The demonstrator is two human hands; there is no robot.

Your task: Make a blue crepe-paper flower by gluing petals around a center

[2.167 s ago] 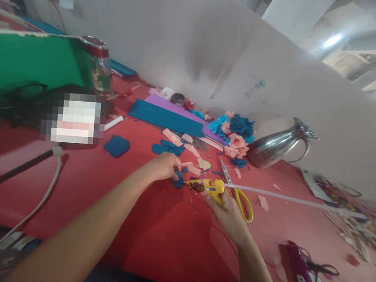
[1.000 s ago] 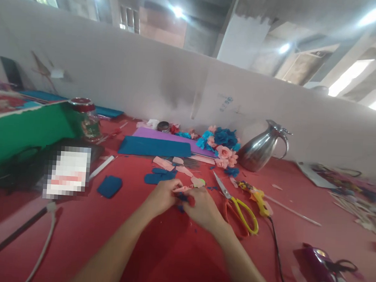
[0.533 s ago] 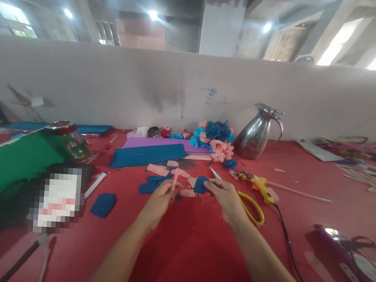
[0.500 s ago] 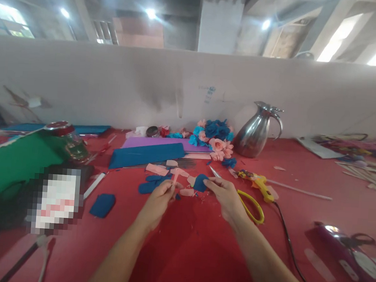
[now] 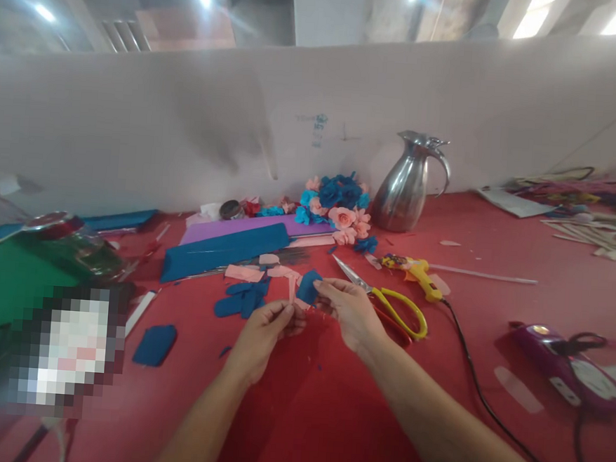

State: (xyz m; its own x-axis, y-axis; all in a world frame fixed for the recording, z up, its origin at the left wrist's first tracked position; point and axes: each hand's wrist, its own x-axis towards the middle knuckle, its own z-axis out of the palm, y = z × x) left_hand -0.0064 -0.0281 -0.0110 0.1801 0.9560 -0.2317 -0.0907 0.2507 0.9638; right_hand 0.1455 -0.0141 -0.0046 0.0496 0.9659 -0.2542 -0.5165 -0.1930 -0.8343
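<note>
My left hand (image 5: 267, 327) is closed in a pinch on a thin pink stem piece (image 5: 290, 291) that stands upright between the fingers. My right hand (image 5: 352, 311) pinches a dark blue foam petal (image 5: 309, 286) and holds it against the top of that pink piece. Both hands hover just above the red table (image 5: 295, 413). Loose pink and blue petal cut-outs (image 5: 243, 293) lie right behind my left hand. Yellow-handled scissors (image 5: 387, 303) lie just right of my right hand, and a yellow glue gun (image 5: 415, 272) lies beyond them.
A steel jug (image 5: 409, 185) and a bunch of pink and blue foam roses (image 5: 336, 205) stand by the white wall. Blue and purple foam sheets (image 5: 227, 246) lie at the back. A purple power strip (image 5: 562, 361) sits right, with a black cord crossing the table.
The glue gun went from my right hand to the table. My hands met, then my right hand took up a blue petal and brought it to the pink piece. The camera view tilted.
</note>
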